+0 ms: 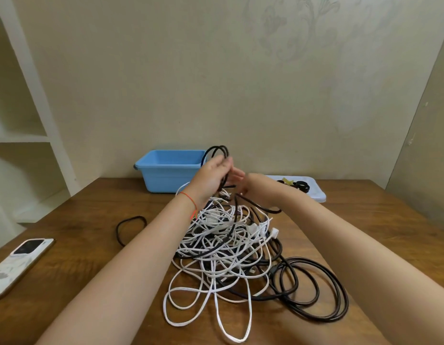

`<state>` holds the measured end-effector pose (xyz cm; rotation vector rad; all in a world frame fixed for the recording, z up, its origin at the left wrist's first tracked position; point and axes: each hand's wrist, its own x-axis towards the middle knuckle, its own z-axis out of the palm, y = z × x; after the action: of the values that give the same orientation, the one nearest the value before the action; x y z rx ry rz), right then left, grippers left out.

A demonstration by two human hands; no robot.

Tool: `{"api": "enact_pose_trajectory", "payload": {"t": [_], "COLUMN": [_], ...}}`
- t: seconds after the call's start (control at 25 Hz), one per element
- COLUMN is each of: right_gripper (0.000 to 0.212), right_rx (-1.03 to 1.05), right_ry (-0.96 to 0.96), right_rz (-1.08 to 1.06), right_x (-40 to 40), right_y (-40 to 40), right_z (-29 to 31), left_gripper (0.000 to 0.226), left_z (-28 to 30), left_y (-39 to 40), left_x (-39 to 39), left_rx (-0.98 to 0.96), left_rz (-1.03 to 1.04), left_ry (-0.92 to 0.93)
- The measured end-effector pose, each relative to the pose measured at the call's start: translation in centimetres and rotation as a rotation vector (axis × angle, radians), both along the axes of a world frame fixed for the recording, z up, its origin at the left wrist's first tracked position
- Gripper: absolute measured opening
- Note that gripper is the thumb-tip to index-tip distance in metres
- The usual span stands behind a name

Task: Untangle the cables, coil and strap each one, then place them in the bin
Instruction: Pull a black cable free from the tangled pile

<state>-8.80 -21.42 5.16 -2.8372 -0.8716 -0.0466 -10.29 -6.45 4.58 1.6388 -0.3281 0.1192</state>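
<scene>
Head cam view: both arms reach out over a wooden table (pixel 91 202). The left hand (pixel 211 176) is curled around a black cable (pixel 217 151), with a couple of loops sticking up above the fingers. The right hand (pixel 240 181) sits right next to it at about 3 o'clock, touching or almost touching the same cable, but it's blurry, so I honestly can't tell if it's gripping or loose. Below the hands, toward 6 o'clock, a big tangle of white and black cables (pixel 228 245) sprawls across the table. The blue bin (pixel 169 170) is at roughly 10 o'clock from the hands, against the wall. A pale tray (pixel 315 192) with some dark straps (pixel 301 185) is at 3 o'clock, and a phone (pixel 19 263) lies far off at 8 o'clock.
</scene>
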Motion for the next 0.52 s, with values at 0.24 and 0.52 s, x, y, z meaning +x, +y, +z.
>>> {"api": "enact_pose_trajectory", "payload": {"t": [0.24,0.52], "right_gripper": [0.049,0.033], "right_rx": [-0.048,-0.120], "right_ry": [0.172,0.201], "right_rz": [0.109,-0.061], "right_x": [-1.3,-0.7], "right_y": [-0.2,-0.7], "right_z": [1.3,1.0], "left_gripper": [0.034,0.029], "left_z": [-0.4,-0.1], "left_y": [0.5,0.4], "left_x": [0.4,-0.2], "left_rx": [0.825,1.340], "left_rz": [0.212,0.301], "left_ry": [-0.237,-0.265]}}
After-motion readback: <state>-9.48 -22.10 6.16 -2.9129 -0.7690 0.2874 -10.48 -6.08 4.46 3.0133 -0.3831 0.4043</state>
